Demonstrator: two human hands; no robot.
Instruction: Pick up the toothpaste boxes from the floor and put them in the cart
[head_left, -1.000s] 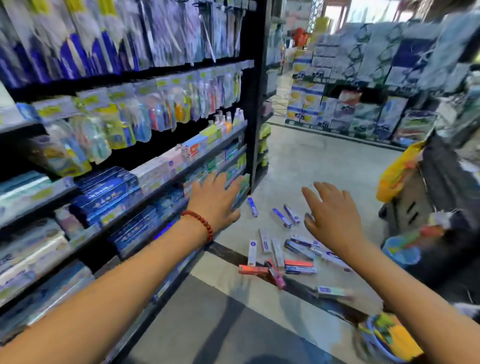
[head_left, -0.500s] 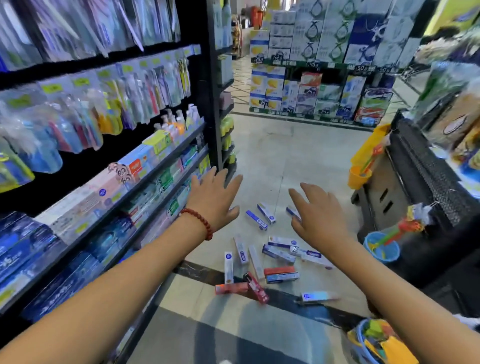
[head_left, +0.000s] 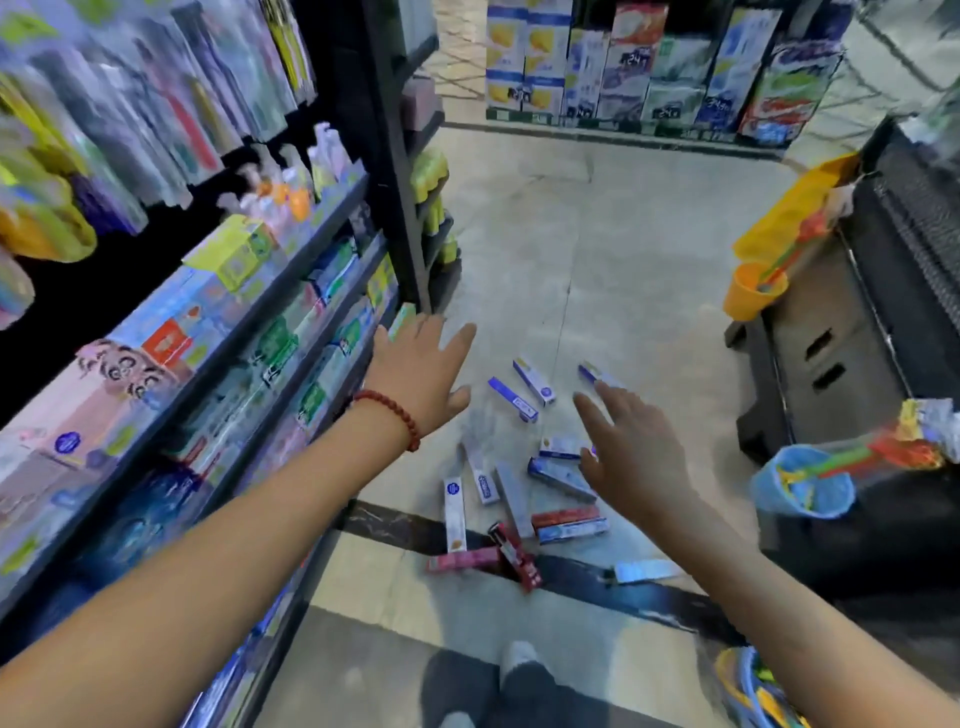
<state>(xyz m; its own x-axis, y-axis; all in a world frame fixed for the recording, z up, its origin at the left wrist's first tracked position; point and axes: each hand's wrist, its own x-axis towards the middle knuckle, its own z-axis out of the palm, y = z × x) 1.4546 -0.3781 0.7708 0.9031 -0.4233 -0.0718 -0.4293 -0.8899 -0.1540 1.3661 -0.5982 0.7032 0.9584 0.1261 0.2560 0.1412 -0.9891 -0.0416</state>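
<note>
Both hands moved fwd/down since 1s ago: left hand (head_left: 421, 374) and right hand (head_left: 631, 457) over boxes (head_left: 519, 483), fingers apart, empty. Boxes scattered on floor (head_left: 597, 270) by shelf (head_left: 291, 291) base; none picked, cart not ID'd.

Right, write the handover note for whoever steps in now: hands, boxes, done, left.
Left hand: open, empty, stretched out beside the shelf edge.
Right hand: open, empty, above the pile.
Long narrow blue, white and red cardboard toothpaste boxes: scattered on the pale tiled floor, across the dark stripe.
Black cart: to the right.
Done: no box is held.
Left: pick up every box and put it in the cart.
</note>
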